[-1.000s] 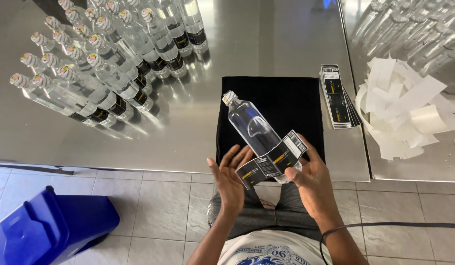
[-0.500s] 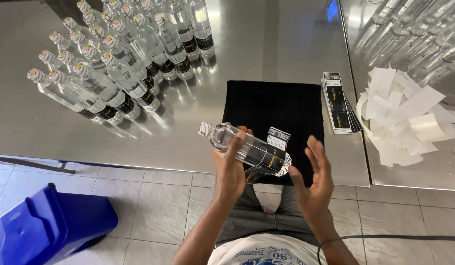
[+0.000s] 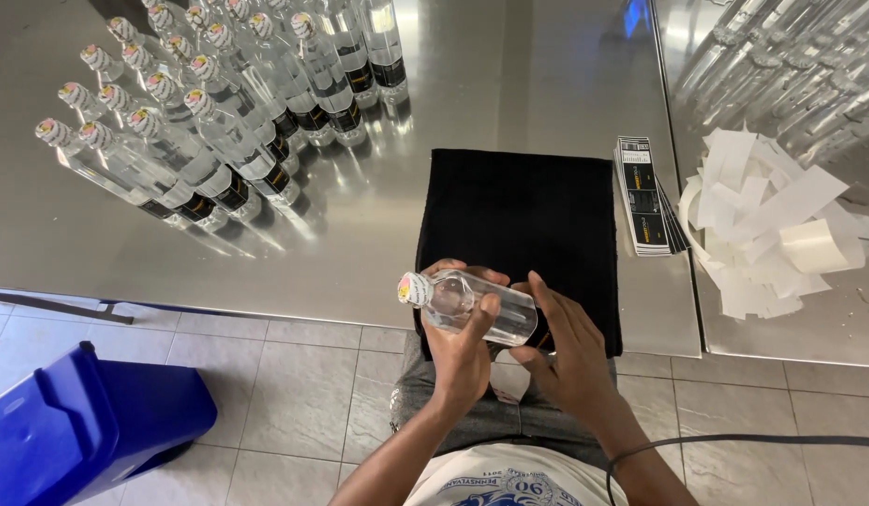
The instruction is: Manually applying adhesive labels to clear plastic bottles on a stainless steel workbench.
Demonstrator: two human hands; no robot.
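Head view: steel table (image 3: 509,84), tiled floor (image 3: 294,375). Left hand (image 3: 458,351) grips a clear bottle (image 3: 467,305); right hand (image 3: 566,351) wraps its base. Black label stack (image 3: 645,197) lies beyond the right hand.

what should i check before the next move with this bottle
1. Left hand grips the clear bottle near its neck: ok.
2. Right hand covers the bottle's lower end, where the label goes: ok.
3. Label flat, without creases: cannot tell, the right hand hides it.
4. Cap on the bottle: ok.
5. Black mat on the steel table bare for setting the bottle down: ok.
6. Stack of spare labels lies beside the mat, apart from the white backing strips: ok.
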